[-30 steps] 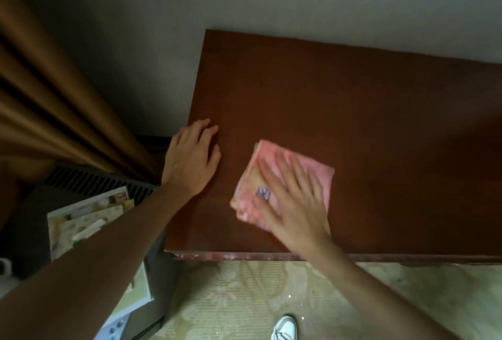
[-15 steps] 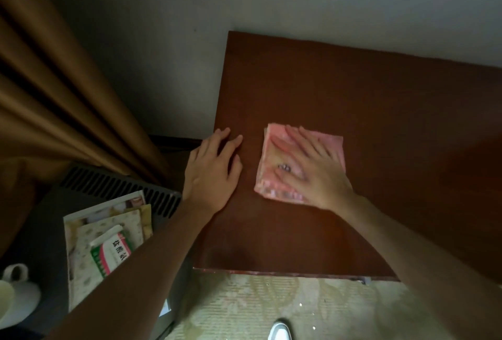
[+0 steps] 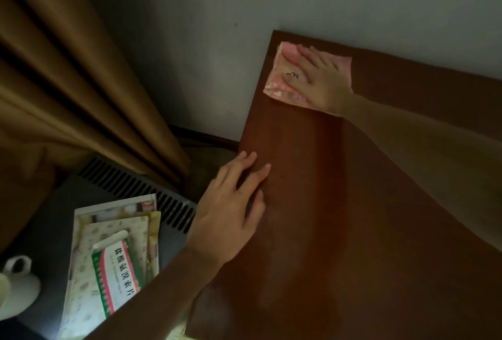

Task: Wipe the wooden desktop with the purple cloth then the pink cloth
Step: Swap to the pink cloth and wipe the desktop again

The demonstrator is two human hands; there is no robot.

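The dark red-brown wooden desktop (image 3: pixel 353 217) fills the right half of the view. A folded pink cloth (image 3: pixel 279 78) lies flat at its far left corner, close to the wall. My right hand (image 3: pixel 320 78) presses down on the cloth with fingers spread, covering most of it. My left hand (image 3: pixel 231 212) rests palm down on the desktop's left edge, nearer to me, fingers slightly apart, holding nothing. No purple cloth is in view.
Brown curtains (image 3: pixel 68 81) hang at the left. Below them a dark vented unit (image 3: pixel 135 190) carries papers and a green-and-pink box (image 3: pixel 116 280). A white cup (image 3: pixel 16 285) stands at the lower left. A grey wall (image 3: pixel 298 0) runs behind the desk.
My right hand has slid the pink cloth away from me, from the middle of the desktop to its far left corner. My left hand has stayed at the left edge.
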